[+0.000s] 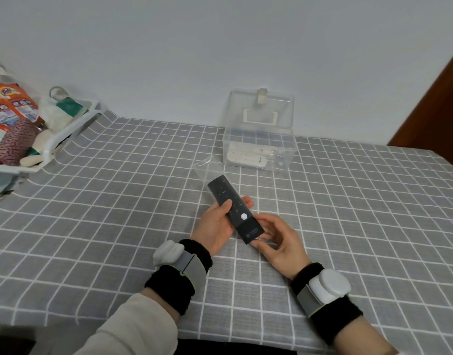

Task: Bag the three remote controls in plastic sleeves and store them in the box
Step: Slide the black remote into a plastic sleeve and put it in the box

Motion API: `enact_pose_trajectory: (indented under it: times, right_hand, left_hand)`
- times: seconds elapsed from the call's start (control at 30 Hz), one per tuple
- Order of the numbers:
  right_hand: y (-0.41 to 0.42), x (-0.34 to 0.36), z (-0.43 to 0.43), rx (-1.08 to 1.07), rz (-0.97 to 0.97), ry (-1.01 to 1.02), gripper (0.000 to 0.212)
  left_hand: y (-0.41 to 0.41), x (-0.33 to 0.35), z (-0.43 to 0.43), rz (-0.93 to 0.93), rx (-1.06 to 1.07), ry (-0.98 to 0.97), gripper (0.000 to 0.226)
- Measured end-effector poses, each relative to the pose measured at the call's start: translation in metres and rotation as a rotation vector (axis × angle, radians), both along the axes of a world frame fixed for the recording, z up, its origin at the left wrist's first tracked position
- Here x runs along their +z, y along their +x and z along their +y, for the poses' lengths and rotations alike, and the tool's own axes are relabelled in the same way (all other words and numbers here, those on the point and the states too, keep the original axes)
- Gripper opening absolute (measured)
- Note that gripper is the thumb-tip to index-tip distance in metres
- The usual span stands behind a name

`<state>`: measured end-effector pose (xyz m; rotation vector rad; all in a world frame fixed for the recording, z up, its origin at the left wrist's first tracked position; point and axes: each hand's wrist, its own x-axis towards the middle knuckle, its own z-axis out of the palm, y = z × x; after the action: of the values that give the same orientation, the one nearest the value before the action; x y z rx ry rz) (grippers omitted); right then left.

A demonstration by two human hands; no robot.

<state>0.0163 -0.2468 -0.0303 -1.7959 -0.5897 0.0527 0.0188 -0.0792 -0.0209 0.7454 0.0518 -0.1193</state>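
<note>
A black remote control (234, 208) with a white round button is held over the middle of the table, its far half inside a clear plastic sleeve (207, 167). My left hand (216, 226) grips the remote and sleeve from the left, thumb on top. My right hand (279, 239) holds the remote's near end between thumb and fingers. The clear plastic box (258, 139) stands open at the back by the wall, lid up. Two white remotes (247, 158) lie inside it; whether they are in sleeves is hard to tell.
The table wears a grey checked cloth (117, 213). A white basket (53, 139) full of packets and cloths stands at the far left edge. A brown door (440, 106) is at the right. Both wrists carry black bands with grey devices.
</note>
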Motion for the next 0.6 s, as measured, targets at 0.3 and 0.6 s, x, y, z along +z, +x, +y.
enact_pose_trajectory:
  times: [0.3, 0.6]
  right_hand:
    - [0.001, -0.002, 0.002, -0.003, 0.057, 0.019, 0.053]
    - [0.001, -0.001, 0.002, 0.009, 0.019, 0.035, 0.062]
  left_hand:
    - [-0.002, -0.001, -0.005, -0.012, -0.08, 0.072, 0.031]
    - [-0.006, -0.004, -0.012, 0.019, -0.191, 0.204, 0.024]
